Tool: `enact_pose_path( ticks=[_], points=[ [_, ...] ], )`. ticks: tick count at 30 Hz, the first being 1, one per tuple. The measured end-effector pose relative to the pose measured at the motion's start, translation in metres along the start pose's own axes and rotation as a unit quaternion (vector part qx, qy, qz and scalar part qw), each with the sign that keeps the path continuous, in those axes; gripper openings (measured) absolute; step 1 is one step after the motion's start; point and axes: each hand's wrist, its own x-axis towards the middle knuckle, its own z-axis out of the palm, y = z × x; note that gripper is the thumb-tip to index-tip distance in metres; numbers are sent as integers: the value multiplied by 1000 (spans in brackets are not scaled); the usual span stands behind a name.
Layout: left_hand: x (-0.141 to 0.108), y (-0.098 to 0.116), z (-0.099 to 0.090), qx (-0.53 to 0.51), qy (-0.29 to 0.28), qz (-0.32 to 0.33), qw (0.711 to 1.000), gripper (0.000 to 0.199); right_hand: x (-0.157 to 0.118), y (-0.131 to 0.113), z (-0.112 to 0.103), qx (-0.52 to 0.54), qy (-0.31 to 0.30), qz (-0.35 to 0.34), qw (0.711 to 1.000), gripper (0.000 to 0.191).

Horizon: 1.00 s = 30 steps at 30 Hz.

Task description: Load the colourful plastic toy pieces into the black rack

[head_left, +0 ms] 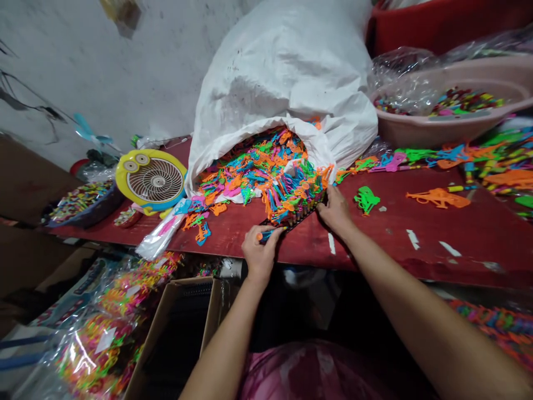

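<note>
A black slotted strip (296, 220) lies near the table's front edge, with a row of orange, green, blue and pink plastic pieces (297, 194) standing in it. At its near left end, my left hand (257, 256) is closed around a small blue plastic piece with an orange round end (266, 236). My right hand (336, 214) grips the far right end of the strip, thumb and fingers pressed together there. Right behind the row, a heap of colourful plastic toy pieces (254, 161) spills from the mouth of a large white sack (283, 66).
A yellow fan (156, 180) and a blue basin of small parts (89, 208) stand left. Toy guns, one green (366, 200) and one orange (439, 198), lie right on the red table (387, 233). Behind is a pink basin (449, 125). Below, a cardboard box (210, 319) holds black strips.
</note>
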Motion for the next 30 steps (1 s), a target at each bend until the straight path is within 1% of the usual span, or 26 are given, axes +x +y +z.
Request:
enact_pose_path(
  ticks=[3,5,8,10,12,16,18,21,23,25,28,30],
  points=[
    [22,1,-14,20,-58,15,998,24,-1,-2,-1,2,-4,-2,1000,30],
    [33,2,-20,6,-109,16,994,22,-1,-3,-2,4,-2,-7,1000,30],
    [43,4,-22,-50,-169,-2,984,22,-1,-4,-3,2,1,-9,1000,29],
    [44,5,-21,-81,-185,-19,979,24,-1,-4,-3,0,2,-7,1000,27],
    [42,4,-19,-96,-177,-36,979,26,-1,-3,-2,0,2,-8,1000,25],
    [37,1,-16,-106,-135,-67,983,31,-1,-4,-3,0,5,-9,1000,24],
    [37,0,-15,-102,-146,-66,982,31,-2,-5,-3,0,5,-7,1000,24],
    [39,0,-15,-88,-183,-47,978,28,-2,-6,-4,-4,3,-4,1000,23],
    [39,1,-15,-71,-184,-37,980,27,-2,-7,-3,-11,1,0,1000,23],
    [38,2,-12,-47,-160,-34,985,30,-2,-7,-3,-17,-1,3,1000,23],
    [33,4,-5,-2,-87,-50,995,41,-2,-7,-2,-17,4,0,1000,23],
    [29,6,0,9,-46,-68,997,42,-2,-7,-1,-17,10,-2,1000,25]
  ],
)
